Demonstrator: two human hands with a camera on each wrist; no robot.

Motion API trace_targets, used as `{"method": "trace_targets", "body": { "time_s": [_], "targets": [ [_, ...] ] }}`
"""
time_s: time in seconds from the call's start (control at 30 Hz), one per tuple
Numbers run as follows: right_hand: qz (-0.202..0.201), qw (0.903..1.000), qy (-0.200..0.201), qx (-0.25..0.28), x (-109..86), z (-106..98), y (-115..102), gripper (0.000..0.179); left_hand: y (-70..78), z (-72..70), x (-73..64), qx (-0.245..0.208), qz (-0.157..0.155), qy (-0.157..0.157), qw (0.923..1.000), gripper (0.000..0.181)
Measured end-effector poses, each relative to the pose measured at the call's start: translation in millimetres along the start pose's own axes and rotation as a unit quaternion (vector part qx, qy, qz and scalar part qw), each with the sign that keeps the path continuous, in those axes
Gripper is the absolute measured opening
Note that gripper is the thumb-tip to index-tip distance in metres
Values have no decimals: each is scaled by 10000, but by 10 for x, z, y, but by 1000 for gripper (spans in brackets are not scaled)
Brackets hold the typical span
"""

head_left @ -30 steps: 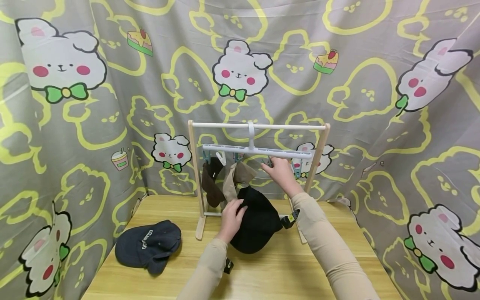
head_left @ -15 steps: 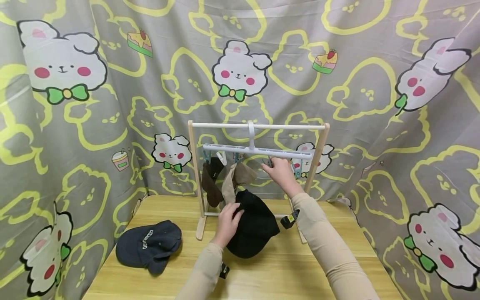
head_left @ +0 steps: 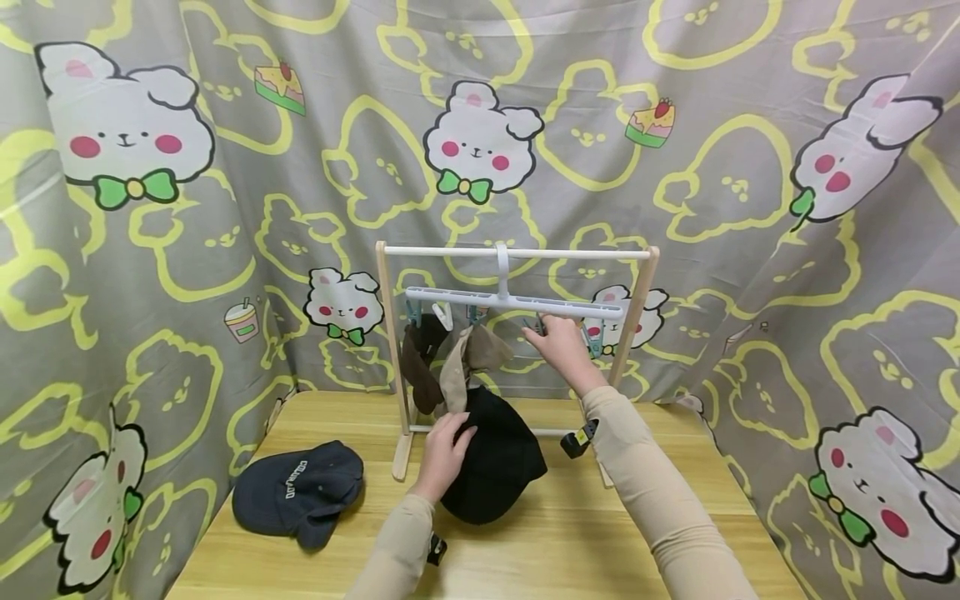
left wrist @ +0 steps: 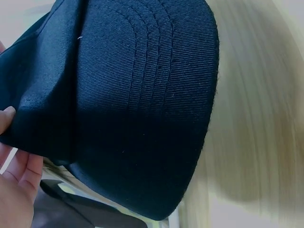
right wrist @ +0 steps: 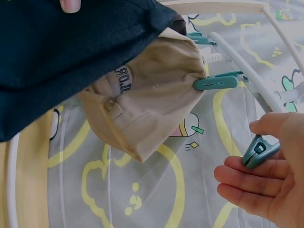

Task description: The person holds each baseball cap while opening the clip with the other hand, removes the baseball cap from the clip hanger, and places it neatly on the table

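Note:
My left hand pinches the edge of a black cap, which hangs in front of the rack above the table. In the left wrist view, the thumb lies on the cap's fabric and the stitched brim points right. My right hand is up at the right half of a pale hanger. Between its thumb and fingers it holds a green clip. Another green clip grips a beige cap, and a dark brown cap hangs farther left.
A wooden rack with a white top bar carries the hanger. On the table at left lies a navy cap with white lettering. One more green clip hangs at the hanger's right end. A patterned curtain surrounds the table.
My left hand has moved down and to the left with the black cap, away from the right hand. The right hand has stayed at the clip.

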State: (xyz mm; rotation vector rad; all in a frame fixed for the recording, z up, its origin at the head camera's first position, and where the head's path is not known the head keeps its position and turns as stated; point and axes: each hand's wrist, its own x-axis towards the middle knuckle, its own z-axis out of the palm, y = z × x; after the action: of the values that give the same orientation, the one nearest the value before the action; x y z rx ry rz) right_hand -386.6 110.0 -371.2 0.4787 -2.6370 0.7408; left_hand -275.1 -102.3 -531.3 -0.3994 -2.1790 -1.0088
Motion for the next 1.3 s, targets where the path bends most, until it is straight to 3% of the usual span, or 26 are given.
{"method": "trace_targets", "body": {
  "time_s": [0.27,0.5,1.3],
  "targets": [
    [18,10000,11,4,1,-2,1,42,-87,-79,-40,98,75,-40,9999,17],
    [60,10000,1,-41,7,14,-1,42,-156,-163,-80,179,398,-139,9990,16],
    [68,9999,-17,114,-1,-9,-6,41,-243,-423,-133,643,705,-782,9924,18]
  ]
}}
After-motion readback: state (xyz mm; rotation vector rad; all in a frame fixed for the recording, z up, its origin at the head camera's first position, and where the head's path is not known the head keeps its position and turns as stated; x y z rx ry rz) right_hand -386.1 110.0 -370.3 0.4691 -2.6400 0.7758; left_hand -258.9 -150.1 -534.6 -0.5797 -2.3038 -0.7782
